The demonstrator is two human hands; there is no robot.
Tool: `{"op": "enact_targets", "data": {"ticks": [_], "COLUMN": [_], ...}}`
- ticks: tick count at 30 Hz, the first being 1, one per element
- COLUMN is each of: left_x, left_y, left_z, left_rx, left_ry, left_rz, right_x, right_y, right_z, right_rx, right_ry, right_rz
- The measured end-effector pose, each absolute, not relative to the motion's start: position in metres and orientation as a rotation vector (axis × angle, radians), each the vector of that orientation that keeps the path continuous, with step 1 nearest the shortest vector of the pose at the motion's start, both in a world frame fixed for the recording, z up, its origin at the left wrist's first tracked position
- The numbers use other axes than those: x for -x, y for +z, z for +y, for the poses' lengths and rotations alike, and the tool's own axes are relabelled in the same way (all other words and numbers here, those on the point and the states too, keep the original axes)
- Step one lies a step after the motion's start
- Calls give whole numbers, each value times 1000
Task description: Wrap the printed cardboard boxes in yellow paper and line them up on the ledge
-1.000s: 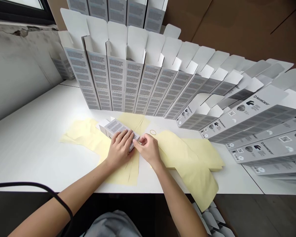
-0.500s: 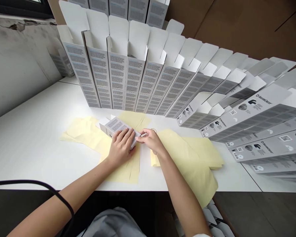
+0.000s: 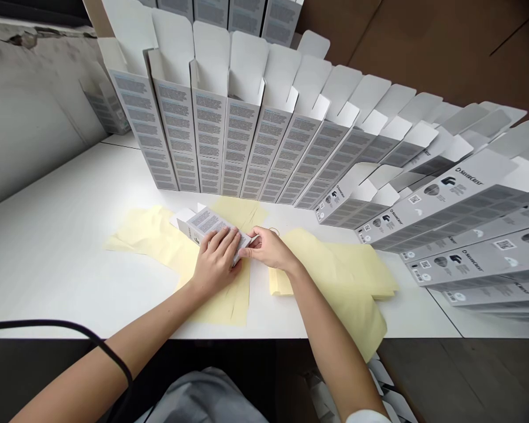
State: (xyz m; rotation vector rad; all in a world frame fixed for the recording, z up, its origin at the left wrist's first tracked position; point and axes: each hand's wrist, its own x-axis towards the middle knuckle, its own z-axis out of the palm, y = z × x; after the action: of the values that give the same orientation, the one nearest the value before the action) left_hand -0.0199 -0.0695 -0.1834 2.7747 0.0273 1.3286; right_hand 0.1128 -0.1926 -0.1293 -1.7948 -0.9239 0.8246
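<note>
A small printed cardboard box (image 3: 206,222) lies on its side, slanted on crumpled yellow paper (image 3: 233,299), with white flaps standing out at its far left end. My left hand (image 3: 216,258) is laid over the box's near right part, fingers across its printed face and thumb at the near edge, holding it down. At the box's right end is my right hand (image 3: 268,249), thumb and fingers closed on the edge there; what they grip is mostly hidden. To the right of it lies a stack of yellow paper sheets (image 3: 335,264).
Tall open-topped cartons (image 3: 209,141) stand in a long row along the back of the white table (image 3: 70,235). SilverCrest boxes (image 3: 449,188) crowd the right side. A black cable (image 3: 70,326) crosses the lower left. More white boxes (image 3: 381,376) sit below the table edge.
My right thumb has shifted slightly down and left along the box's end, and the wrist has turned a little. The left hand and the box stay in place. The view has tilted slightly.
</note>
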Motion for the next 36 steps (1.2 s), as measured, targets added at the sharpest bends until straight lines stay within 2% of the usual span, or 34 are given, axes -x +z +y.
{"op": "enact_targets", "data": {"ticks": [11,15,20,29,36], "left_x": [20,20,20,20,22], "left_y": [-184,-184,-182,-183,-182], "left_z": [-69,-69,-70,-68,-69], "left_rx": [-2771,-2775,-2769,-2782,-2784], "left_ry": [1345,1334,1369,1362,1339], "left_rz": [12,13,3,7,-7], "right_x": [-118,-121,-118,-119,-126], "right_y": [-137,-134,-126,-129,-129], "right_z": [-195,-198,-202,-193,-198], "right_rx": [1971,1926,1900,2009,1917], "right_ry": [217,259,473,355,616], "right_rz": [-1460,-1482,-1386,-1335,-1227]}}
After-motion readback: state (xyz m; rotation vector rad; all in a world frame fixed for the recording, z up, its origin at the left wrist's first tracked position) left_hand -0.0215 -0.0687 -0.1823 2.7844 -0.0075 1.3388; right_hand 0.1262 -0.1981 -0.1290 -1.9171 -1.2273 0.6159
